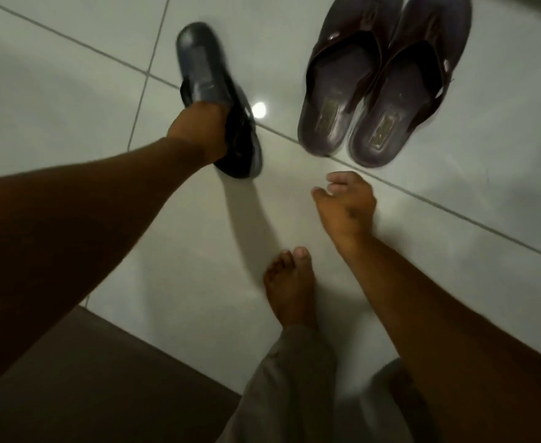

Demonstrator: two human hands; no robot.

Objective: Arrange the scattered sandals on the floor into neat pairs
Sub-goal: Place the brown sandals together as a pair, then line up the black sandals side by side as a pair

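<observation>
My left hand point(198, 132) grips a black sandal point(205, 75) around its middle and holds it above the white tiled floor, its sole side turned toward me and its toe pointing away. A pair of dark brown sandals point(377, 91) stands side by side on the floor at the upper right, heels toward me. My right hand point(347, 206) hovers just below the brown pair's heels with fingers loosely apart and nothing in it.
My bare foot point(289, 289) stands on the floor point(71, 91) below my right hand, with a grey trouser leg point(294, 388) under it. A dark brown surface point(87, 378) fills the lower left corner. A lamp reflection glints beside the black sandal.
</observation>
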